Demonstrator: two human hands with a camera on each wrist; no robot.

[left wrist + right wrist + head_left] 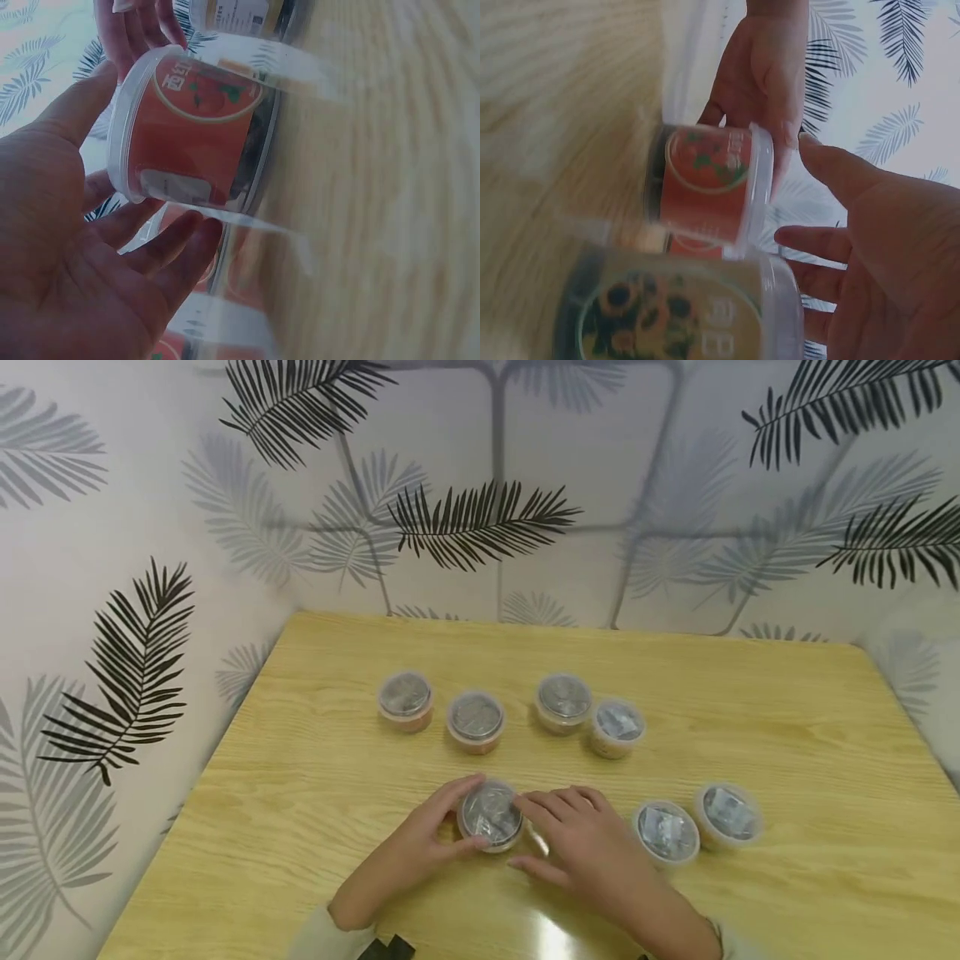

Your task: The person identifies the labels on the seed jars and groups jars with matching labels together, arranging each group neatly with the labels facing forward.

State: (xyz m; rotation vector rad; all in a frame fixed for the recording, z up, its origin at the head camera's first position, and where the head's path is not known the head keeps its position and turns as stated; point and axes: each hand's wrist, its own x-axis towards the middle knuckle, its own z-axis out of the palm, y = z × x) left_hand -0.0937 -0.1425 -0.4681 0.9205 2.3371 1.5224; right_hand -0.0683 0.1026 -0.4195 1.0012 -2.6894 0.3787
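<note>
A round clear plastic tub [491, 817] with a red tomato label stands on the near middle of the table. My left hand [431, 831] holds this tub at its left side, thumb and forefinger at the lid's rim; in the left wrist view the red label [191, 142] shows between thumb and fingers. On the tub's other side is my right hand [588, 843], with fingers loosely spread and fingertips right at the lid's right edge. In the right wrist view a tub with a sunflower label [667, 307] stands close beside the right hand, nearer than the red tub [705, 176].
Two red-label tubs [406, 702] [476, 722] stand behind on the left. Two more tubs [563, 702] [617, 727] stand right of them. Close by the right forearm are another two tubs [666, 832] [727, 815]. A leaf-patterned wall [480, 585] borders the wooden table [300, 760].
</note>
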